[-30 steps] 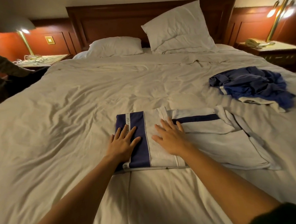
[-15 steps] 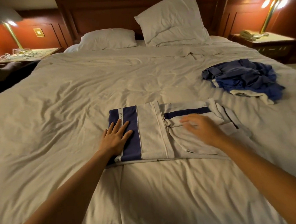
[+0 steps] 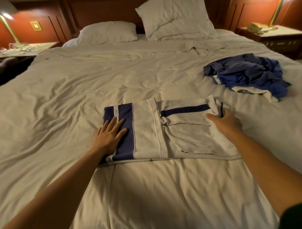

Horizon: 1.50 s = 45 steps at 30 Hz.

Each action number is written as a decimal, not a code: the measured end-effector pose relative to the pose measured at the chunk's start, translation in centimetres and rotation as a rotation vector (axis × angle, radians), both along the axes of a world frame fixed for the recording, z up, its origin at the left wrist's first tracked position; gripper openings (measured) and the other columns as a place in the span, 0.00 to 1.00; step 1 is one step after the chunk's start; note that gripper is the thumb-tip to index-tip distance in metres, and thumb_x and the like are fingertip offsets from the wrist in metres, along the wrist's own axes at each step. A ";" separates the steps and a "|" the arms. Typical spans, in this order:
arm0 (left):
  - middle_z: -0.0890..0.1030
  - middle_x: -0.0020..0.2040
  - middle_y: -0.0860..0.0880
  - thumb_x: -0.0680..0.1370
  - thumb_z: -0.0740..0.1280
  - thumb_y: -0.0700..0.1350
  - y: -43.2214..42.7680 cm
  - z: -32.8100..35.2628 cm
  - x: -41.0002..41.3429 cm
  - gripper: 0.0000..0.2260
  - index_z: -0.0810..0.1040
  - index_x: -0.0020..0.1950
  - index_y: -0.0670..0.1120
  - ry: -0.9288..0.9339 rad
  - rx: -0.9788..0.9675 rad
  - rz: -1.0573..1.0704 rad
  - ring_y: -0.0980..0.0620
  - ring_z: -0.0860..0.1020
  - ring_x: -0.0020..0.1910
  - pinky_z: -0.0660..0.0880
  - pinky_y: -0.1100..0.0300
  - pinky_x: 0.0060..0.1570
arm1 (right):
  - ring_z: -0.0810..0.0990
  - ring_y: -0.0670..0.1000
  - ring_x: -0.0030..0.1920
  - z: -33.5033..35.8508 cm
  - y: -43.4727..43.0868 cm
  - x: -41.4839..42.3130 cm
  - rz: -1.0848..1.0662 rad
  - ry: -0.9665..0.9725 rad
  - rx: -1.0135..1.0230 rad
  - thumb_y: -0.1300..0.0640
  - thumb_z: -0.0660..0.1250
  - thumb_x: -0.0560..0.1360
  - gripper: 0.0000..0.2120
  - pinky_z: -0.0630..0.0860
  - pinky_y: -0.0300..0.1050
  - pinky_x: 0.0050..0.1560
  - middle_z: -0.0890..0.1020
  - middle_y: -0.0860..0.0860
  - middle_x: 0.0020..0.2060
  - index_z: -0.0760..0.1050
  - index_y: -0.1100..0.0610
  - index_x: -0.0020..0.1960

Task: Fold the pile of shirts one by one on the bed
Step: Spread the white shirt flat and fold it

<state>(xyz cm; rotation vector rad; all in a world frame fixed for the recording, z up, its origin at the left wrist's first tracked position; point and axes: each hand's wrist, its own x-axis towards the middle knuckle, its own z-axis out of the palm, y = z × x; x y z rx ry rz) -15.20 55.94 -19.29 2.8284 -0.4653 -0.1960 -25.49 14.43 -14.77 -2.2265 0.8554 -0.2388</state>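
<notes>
Fingers (image 3: 115, 123) of your left hand (image 3: 110, 137) lie straight and spread, pressed flat on the navy panel at the left end of the white-and-navy shirt (image 3: 147, 132), holding nothing. Your right hand (image 3: 226, 122) sits at the opposite end by the collar, thumb laid across the white cloth. Its other fingers are hidden by the fabric edge, so I cannot tell whether they have pinched it.

The shirt lies half-folded across the near middle of the bed (image 3: 74, 87), with a sleeve tucked over its chest. Trouble would most likely come from the right side: if you lift that end with only a shallow hold, the loose sleeve layer may slide out and undo the tuck. Ease your left palm too soon and the whole bundle could drag across the rumpled bed, skewing the edges. The hem nearest you runs uneven, so a fold made now may land crooked. The blue pile (image 3: 246, 73) lies well apart to the right.
</notes>
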 end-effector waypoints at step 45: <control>0.73 0.69 0.44 0.68 0.78 0.60 -0.2 6.7 3.5 0.43 0.63 0.77 0.51 0.234 -0.533 0.210 0.43 0.74 0.66 0.72 0.54 0.60 | 0.42 0.56 0.80 -1.9 21.4 5.6 0.564 0.018 -0.536 0.31 0.38 0.78 0.34 0.44 0.58 0.78 0.48 0.54 0.81 0.50 0.43 0.81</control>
